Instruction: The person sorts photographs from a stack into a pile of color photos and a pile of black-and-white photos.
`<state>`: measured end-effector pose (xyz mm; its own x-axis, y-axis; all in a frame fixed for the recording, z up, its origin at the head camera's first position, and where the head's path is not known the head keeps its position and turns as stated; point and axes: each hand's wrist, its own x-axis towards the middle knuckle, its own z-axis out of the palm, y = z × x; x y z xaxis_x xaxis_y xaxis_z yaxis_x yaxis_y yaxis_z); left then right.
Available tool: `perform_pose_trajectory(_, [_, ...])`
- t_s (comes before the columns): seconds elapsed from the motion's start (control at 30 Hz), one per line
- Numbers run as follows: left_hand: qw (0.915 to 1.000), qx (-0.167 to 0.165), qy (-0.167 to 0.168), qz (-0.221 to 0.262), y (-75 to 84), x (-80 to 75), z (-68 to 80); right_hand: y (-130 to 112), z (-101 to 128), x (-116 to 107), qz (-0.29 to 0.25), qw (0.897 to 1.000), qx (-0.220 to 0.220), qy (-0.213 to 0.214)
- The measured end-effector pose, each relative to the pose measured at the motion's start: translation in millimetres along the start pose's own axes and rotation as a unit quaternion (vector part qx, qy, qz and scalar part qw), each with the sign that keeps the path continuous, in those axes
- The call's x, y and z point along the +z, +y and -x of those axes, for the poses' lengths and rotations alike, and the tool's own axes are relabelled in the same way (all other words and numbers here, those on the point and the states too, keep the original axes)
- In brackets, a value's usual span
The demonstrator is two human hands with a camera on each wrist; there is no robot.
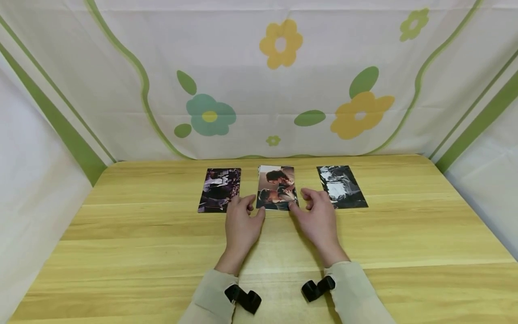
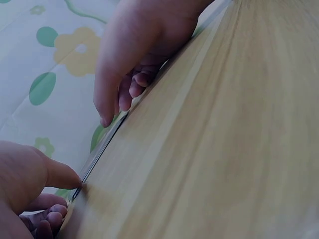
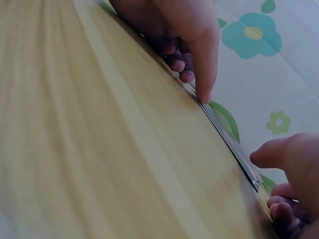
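A stack of photo prints, the top one showing two people close together, lies on the table between the hands; white edges peek out beneath it. At its lower left corner is my left hand, fingers loosely bent and thumb touching the near edge in the left wrist view. My right hand has its thumb at the lower right corner, fingers loosely bent beside the stack. Left of it lies a dark purple photo, partly covered by the left fingers. A black-and-white photo lies tilted behind the right hand.
The wooden table ends at the back against a white curtain printed with flowers and leaves. More white fabric hangs at both sides. Black wrist bands sit over the light sleeves.
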<state>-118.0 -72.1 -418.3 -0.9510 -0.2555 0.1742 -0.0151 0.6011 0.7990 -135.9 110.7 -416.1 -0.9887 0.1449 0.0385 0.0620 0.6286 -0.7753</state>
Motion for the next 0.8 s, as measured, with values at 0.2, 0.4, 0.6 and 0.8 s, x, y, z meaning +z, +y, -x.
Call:
perform_pose_trajectory(0.2, [1.0000,0.002,-0.002,0.004,0.9,-0.5,1.5,-1.7,1.5,-0.1,0.009,1.000,0.004,-0.012])
perform_pose_trajectory(0.4, [0.9999,0.000,-0.003,0.010,0.5,-1.2,2.4,-2.6,1.4,0.4,0.014,1.000,0.010,-0.017])
perform_pose_trajectory(0.6, [0.9998,0.001,0.001,0.021,-0.6,-0.7,2.1,-2.4,1.7,0.4,0.013,1.000,0.009,-0.016])
perform_pose_trajectory(0.8, [0.9997,0.003,0.003,0.026,-0.8,-1.0,2.3,-1.8,1.7,1.7,0.016,1.000,0.007,-0.013])
